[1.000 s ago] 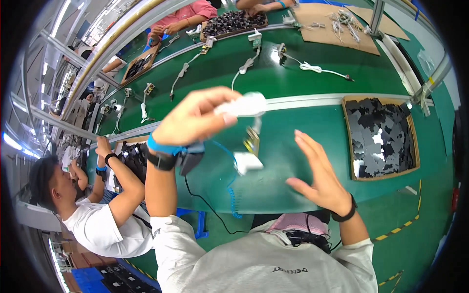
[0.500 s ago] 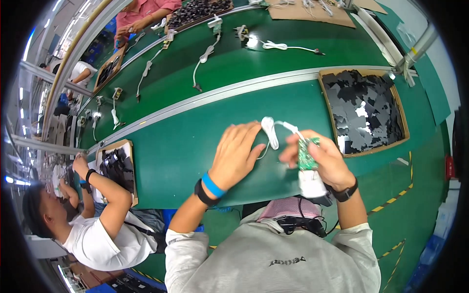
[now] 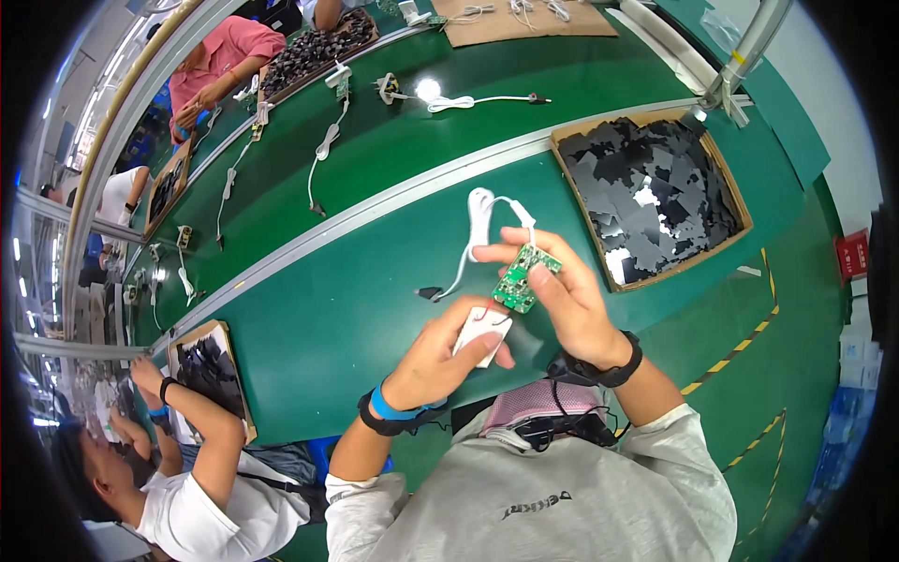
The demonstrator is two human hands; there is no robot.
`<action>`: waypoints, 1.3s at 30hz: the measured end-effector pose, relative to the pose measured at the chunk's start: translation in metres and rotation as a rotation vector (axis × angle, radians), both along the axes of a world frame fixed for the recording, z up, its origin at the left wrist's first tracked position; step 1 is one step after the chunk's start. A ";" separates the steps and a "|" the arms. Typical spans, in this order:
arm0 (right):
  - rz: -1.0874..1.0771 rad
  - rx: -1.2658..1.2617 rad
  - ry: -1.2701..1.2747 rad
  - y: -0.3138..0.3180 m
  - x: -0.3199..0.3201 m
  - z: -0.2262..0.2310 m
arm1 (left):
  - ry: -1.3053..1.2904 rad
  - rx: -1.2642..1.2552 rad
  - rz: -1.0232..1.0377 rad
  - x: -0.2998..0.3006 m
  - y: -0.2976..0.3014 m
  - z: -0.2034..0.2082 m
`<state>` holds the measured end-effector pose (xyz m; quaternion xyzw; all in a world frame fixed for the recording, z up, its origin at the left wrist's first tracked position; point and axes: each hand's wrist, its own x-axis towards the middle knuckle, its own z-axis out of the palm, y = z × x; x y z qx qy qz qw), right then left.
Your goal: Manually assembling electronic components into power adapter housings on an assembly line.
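Note:
Between the fingers of my right hand point(image 3: 582, 304) is a green circuit board point(image 3: 521, 279) covered in small components. My left hand point(image 3: 438, 354) grips a white plastic housing point(image 3: 481, 335), its thumb lying across the face. Thin red and dark wires join the housing to the board. From the board's far end runs a white cable point(image 3: 480, 217), bundled in a loop and resting on the green bench. The cable's dark plug point(image 3: 429, 293) lies just beyond my left hand.
A cardboard tray point(image 3: 611, 272) full of black sheet pieces stands on the right. Past a metal rail point(image 3: 403, 195), a green belt point(image 3: 393, 140) carries several boards with white cables. At left, a co-worker in a white shirt point(image 3: 220, 478) sits by another tray point(image 3: 245, 403).
My left hand has left the cable on the bench and taken hold of the white housing. The board has tilted in my right hand and moved left in the picture; the whole view has shifted.

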<state>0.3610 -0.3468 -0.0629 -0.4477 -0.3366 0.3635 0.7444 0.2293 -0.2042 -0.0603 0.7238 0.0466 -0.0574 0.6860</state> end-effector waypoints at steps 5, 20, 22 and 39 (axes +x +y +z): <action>0.177 -0.234 0.126 -0.024 0.021 -0.017 | -0.123 -0.287 -0.048 -0.007 -0.001 0.011; -0.503 -0.910 -1.557 -0.071 0.121 -0.026 | -0.036 -0.317 0.266 0.033 0.036 -0.033; -0.468 -0.994 -1.544 -0.073 0.121 -0.029 | -0.022 -0.321 0.182 0.031 0.038 -0.035; -0.417 -0.918 -1.593 -0.072 0.124 -0.033 | -0.110 -0.451 0.126 0.030 0.044 -0.044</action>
